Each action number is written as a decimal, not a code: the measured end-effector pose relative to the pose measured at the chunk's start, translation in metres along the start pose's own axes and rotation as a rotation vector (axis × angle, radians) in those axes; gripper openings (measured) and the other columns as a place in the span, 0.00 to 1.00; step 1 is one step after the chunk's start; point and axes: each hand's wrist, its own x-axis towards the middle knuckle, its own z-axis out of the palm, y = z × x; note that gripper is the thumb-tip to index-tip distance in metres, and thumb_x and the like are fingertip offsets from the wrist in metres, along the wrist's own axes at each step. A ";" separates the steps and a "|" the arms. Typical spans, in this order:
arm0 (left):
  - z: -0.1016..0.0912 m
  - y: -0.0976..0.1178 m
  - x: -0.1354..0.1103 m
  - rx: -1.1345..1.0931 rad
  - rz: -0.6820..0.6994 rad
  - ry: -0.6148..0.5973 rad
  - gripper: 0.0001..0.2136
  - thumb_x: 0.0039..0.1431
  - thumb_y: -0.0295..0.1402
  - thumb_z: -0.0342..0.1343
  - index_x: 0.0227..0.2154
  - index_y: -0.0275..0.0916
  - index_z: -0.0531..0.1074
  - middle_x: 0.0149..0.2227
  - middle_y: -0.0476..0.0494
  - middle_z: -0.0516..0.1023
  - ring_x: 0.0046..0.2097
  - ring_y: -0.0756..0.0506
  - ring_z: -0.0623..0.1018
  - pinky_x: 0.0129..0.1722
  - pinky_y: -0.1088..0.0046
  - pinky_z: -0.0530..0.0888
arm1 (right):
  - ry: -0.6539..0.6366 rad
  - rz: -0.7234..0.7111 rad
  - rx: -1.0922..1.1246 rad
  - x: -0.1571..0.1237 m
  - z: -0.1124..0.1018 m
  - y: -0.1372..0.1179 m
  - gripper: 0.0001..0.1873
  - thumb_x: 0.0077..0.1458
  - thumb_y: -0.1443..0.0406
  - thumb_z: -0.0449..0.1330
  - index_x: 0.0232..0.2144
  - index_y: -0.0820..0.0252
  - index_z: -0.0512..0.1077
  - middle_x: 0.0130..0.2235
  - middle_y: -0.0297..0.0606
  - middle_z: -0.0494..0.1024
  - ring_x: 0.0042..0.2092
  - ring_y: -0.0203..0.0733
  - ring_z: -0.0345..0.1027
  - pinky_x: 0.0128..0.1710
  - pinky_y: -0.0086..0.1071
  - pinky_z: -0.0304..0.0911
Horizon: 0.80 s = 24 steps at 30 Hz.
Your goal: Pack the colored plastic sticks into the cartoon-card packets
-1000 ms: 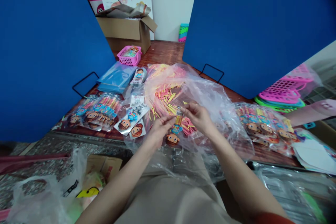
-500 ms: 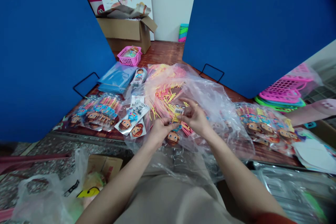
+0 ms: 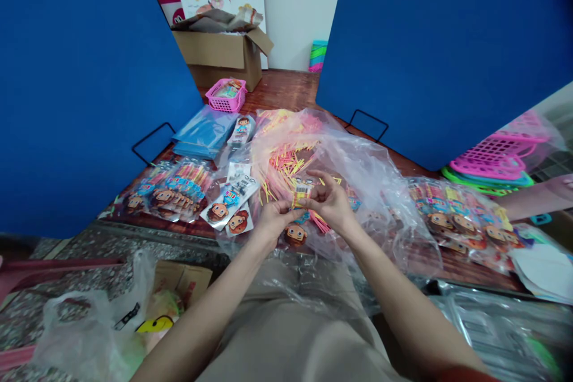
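Note:
My left hand (image 3: pixel 271 220) and my right hand (image 3: pixel 330 202) both pinch one small cartoon-face packet (image 3: pixel 299 215) of coloured sticks, held upright above my lap. The left fingers grip its left side. The right fingers are closed on its top flap with the barcode. Right behind it lies a big clear plastic bag (image 3: pixel 358 167) holding loose yellow and pink sticks (image 3: pixel 286 161).
Filled packets lie in a pile at left (image 3: pixel 174 188) and another at right (image 3: pixel 456 218). Flat packets (image 3: pixel 228 203), blue sheets (image 3: pixel 203 131), a pink basket (image 3: pixel 226 94), a cardboard box (image 3: pixel 224 51), blue partitions and stacked baskets (image 3: pixel 490 158) surround the wooden table (image 3: pixel 286 89). Another person's arm (image 3: pixel 532 200) reaches in at right.
My right hand has folded the packet's top flap over and closed on it; both hands rose slightly and drew together. The camera shifted a little to the left.

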 end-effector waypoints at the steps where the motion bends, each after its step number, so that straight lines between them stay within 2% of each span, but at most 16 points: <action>1: -0.001 -0.001 0.000 0.002 0.014 0.002 0.17 0.32 0.36 0.73 0.27 0.32 0.79 0.23 0.45 0.78 0.26 0.50 0.74 0.29 0.75 0.69 | -0.003 0.003 0.016 0.000 0.002 0.000 0.35 0.43 0.59 0.68 0.52 0.58 0.62 0.19 0.21 0.61 0.19 0.31 0.56 0.20 0.26 0.50; 7: -0.008 0.008 -0.009 0.025 0.072 0.022 0.16 0.34 0.38 0.72 0.26 0.33 0.78 0.25 0.46 0.78 0.27 0.50 0.74 0.31 0.74 0.69 | 0.008 -0.024 0.035 -0.002 0.017 -0.002 0.34 0.44 0.59 0.68 0.53 0.58 0.62 0.20 0.22 0.63 0.20 0.31 0.55 0.20 0.26 0.51; 10: -0.033 0.028 -0.015 0.064 0.136 0.045 0.17 0.34 0.39 0.71 0.27 0.34 0.78 0.27 0.45 0.79 0.30 0.47 0.76 0.33 0.72 0.71 | -0.047 -0.032 0.039 -0.001 0.023 0.000 0.32 0.51 0.56 0.64 0.55 0.56 0.61 0.26 0.29 0.70 0.26 0.35 0.65 0.26 0.29 0.59; 13: -0.084 0.060 -0.020 0.170 0.240 0.221 0.19 0.30 0.38 0.72 0.28 0.35 0.76 0.28 0.45 0.80 0.30 0.47 0.76 0.35 0.71 0.72 | -0.102 -0.032 -0.027 0.002 0.024 0.007 0.26 0.53 0.54 0.62 0.51 0.58 0.65 0.35 0.36 0.74 0.32 0.37 0.68 0.31 0.31 0.63; 16: -0.156 0.096 -0.021 0.318 0.359 0.461 0.23 0.25 0.36 0.73 0.29 0.36 0.74 0.28 0.45 0.80 0.30 0.46 0.76 0.33 0.71 0.72 | -0.160 -0.012 -0.118 0.005 0.024 0.016 0.22 0.53 0.52 0.61 0.45 0.61 0.70 0.30 0.34 0.72 0.29 0.36 0.65 0.30 0.30 0.61; 18: -0.205 0.117 -0.019 0.433 0.365 0.605 0.24 0.24 0.37 0.72 0.30 0.36 0.73 0.27 0.46 0.79 0.30 0.45 0.76 0.32 0.71 0.72 | -0.191 -0.003 -0.155 0.006 0.026 0.021 0.21 0.54 0.52 0.60 0.43 0.62 0.71 0.28 0.34 0.71 0.29 0.36 0.65 0.30 0.30 0.60; 21: -0.265 0.143 -0.014 0.695 0.210 0.831 0.23 0.27 0.39 0.71 0.30 0.35 0.72 0.24 0.48 0.77 0.28 0.44 0.76 0.30 0.70 0.70 | -0.211 -0.018 -0.205 0.006 0.034 0.022 0.21 0.54 0.51 0.59 0.41 0.62 0.71 0.29 0.35 0.73 0.30 0.38 0.67 0.31 0.31 0.62; 24: -0.297 0.158 -0.011 0.968 0.021 0.960 0.20 0.31 0.36 0.70 0.31 0.34 0.73 0.25 0.43 0.77 0.33 0.39 0.77 0.32 0.68 0.70 | -0.224 -0.051 -0.291 0.008 0.043 0.023 0.19 0.55 0.51 0.58 0.40 0.61 0.72 0.29 0.36 0.75 0.30 0.39 0.67 0.31 0.32 0.62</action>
